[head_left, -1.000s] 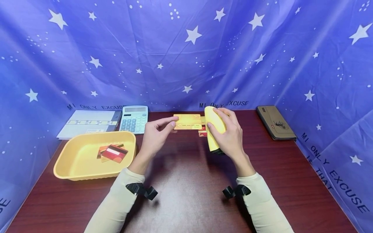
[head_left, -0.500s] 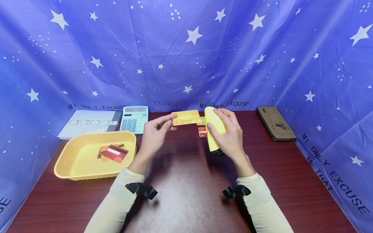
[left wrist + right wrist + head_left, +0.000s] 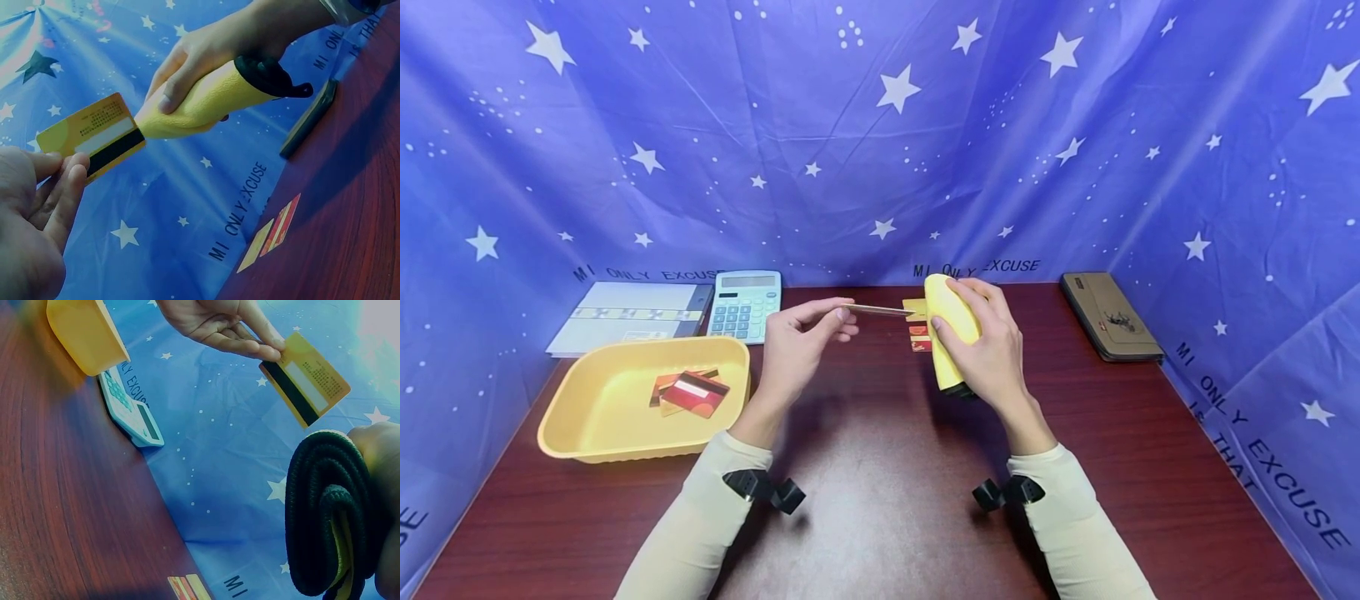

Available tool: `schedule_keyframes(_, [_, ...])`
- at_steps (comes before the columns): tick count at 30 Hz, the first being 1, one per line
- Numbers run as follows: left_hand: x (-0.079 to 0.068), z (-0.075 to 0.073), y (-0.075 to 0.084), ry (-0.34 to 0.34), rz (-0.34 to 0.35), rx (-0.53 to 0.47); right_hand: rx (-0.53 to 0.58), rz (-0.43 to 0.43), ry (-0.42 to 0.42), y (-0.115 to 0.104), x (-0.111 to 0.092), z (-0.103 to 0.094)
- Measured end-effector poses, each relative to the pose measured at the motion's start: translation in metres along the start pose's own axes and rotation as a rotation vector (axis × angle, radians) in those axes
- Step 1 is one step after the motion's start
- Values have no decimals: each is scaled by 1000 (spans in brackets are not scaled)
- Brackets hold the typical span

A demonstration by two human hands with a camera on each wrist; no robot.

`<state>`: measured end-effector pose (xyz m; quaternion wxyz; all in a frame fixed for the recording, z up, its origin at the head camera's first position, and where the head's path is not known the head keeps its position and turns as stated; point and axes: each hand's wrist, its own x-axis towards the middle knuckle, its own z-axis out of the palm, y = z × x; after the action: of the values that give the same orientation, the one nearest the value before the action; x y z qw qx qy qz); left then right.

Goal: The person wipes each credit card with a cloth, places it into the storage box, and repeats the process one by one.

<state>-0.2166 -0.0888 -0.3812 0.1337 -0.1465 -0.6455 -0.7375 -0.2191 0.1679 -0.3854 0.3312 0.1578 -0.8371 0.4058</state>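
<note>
My left hand (image 3: 797, 350) pinches a yellow bank card (image 3: 103, 134) by one end, between thumb and fingers. From the head view the card shows only as a thin edge; both wrist views show its back, with a black stripe and a white strip. A folded yellow cloth (image 3: 951, 329), dark at its lower end (image 3: 322, 500), is gripped by my right hand (image 3: 996, 342) just right of the card. Behind the cloth, a yellow card (image 3: 915, 310) and a red card (image 3: 280, 225) lie side by side on the table, partly covered in the head view.
A yellow plastic basin (image 3: 568, 442) with several bank cards (image 3: 696, 393) in it stands at the left. Behind it are a light blue calculator (image 3: 745, 307) and a grey-white notebook (image 3: 632, 315). A brown wallet (image 3: 1110, 317) lies at the back right, near the starry blue curtain (image 3: 880, 167).
My left hand has tilted the card from showing its printed front until it is edge-on to the head view. The right hand and cloth have stayed in place.
</note>
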Motion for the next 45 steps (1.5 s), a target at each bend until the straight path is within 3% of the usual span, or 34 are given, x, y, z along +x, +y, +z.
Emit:
schedule_keyframes(8, [0,-2,1,116,31,172,0,-4,1,0,0,1])
schedule_keyframes(13, [0,-2,1,104,14,158,-3,-8,0,0,-1,1])
schedule_keyframes(18, [-1,0,3,81,-29,67,-4,-12,0,0,-1,0])
schedule_keyframes(23, [0,1,1,74,-20,-12,-5,-10,-2,-1,-1,0])
schedule_keyframes(33, [1,3,-4,79,-50,-21,50,-62,17,-8,-1,1])
schedule_keyframes(45, [-2,8,-8,73,-72,-1,30,-118,-32,-16,-8,10])
